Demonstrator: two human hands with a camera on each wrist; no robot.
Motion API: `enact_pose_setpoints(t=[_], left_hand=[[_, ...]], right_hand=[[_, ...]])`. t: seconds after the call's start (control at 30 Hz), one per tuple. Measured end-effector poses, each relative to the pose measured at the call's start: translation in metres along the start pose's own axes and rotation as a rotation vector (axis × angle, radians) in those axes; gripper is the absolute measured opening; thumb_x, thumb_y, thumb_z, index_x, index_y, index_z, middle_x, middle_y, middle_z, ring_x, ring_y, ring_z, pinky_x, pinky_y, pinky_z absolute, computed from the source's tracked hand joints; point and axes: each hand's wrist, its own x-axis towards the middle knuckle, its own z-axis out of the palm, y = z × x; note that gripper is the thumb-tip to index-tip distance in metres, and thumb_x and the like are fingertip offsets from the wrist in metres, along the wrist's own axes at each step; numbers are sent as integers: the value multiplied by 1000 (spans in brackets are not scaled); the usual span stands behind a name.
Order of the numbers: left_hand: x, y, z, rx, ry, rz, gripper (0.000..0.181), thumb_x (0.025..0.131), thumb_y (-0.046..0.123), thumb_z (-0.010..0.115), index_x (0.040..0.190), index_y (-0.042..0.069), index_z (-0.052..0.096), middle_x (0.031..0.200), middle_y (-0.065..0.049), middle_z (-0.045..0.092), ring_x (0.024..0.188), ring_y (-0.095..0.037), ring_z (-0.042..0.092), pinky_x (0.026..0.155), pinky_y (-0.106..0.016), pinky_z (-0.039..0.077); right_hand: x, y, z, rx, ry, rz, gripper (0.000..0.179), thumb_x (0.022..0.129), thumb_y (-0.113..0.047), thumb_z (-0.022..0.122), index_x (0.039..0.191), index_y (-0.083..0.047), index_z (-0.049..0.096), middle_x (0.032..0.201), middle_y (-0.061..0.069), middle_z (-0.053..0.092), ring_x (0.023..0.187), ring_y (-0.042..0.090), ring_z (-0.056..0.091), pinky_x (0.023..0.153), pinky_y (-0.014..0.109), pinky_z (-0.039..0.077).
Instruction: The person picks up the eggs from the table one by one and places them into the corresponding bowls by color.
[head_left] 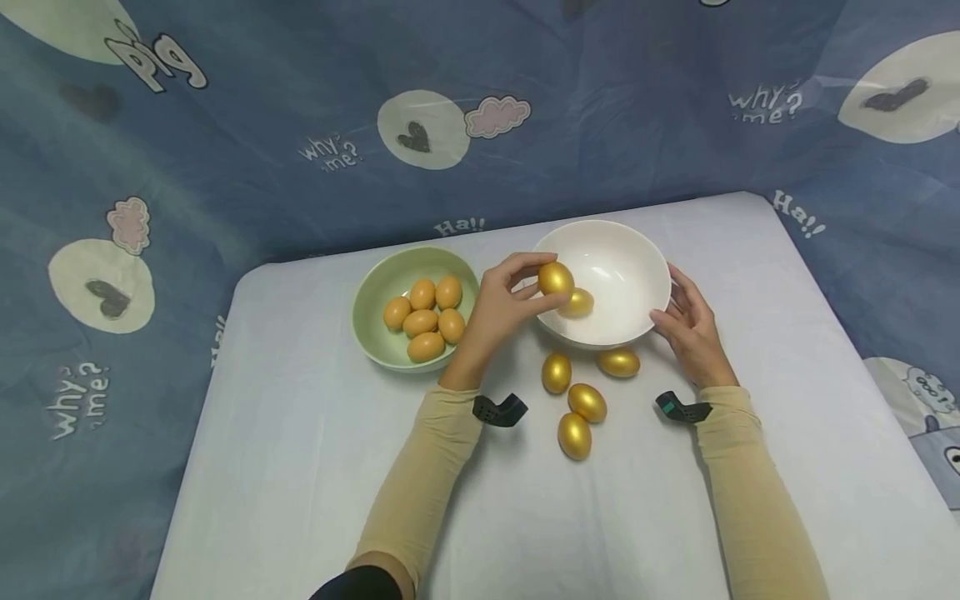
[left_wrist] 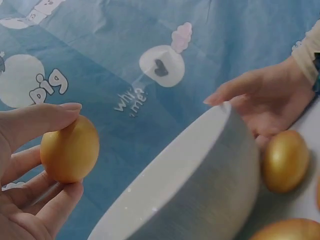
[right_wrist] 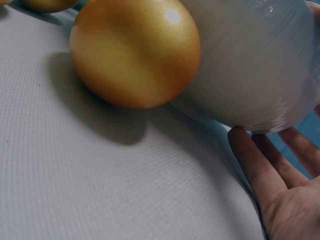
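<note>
My left hand (head_left: 504, 304) pinches a golden egg (head_left: 556, 279) between thumb and fingertips, over the left side of a white bowl (head_left: 618, 275). In the left wrist view this egg (left_wrist: 75, 150) shows the thumb and fingers on opposite sides of it. Inside the bowl lies another golden egg (head_left: 580, 303), partly hidden by the left thumb. My right hand (head_left: 692, 333) grips the bowl's right side, thumb at the rim and fingers along the outer wall. The right wrist view has those fingers (right_wrist: 260, 170) against the bowl's underside.
Several golden eggs (head_left: 587, 403) lie on the white tabletop (head_left: 300, 467) in front of the white bowl. To the left stands a green bowl (head_left: 367, 333) holding several tan eggs (head_left: 422, 322). A blue printed cloth (head_left: 525, 183) hangs behind the table.
</note>
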Motion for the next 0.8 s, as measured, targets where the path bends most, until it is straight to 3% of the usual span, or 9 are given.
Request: enact_pose_setpoints(t=[0.23,0.47,0.6,0.8], left_hand=[[36,13,9,35,-38,2,53,78,9,82,126,4,62,131,-4,59,117,-14,58,102,-23,54],[66,14,18,72,-70,-24,46,79,14,81,122,12,66,130,-1,61,116,-11,59,97,-22,54],[85,6,30,90,-101,-60,47,78,15,82,122,12,66,128,-1,61,115,-12,59,92,-21,56],[111,-22,50,184,-144,-127,47,76,26,84,119,17,67,121,6,64,111,-11,60,88,-16,55]], right_hand=[[1,2,-2,-13,-4,-12,72,93,-2,61,153,-24,28,161,6,25,145,24,36,102,22,50],[1,3,-2,-18,-3,-9,73,93,-3,62,153,-25,28,162,6,25,146,27,33,102,22,50],[2,2,-2,-24,-4,-8,73,92,-3,62,153,-25,28,162,7,25,146,29,31,102,22,50],[1,1,-2,-14,-14,-3,72,93,-3,61,153,-24,28,162,7,25,147,28,31,102,21,51]])
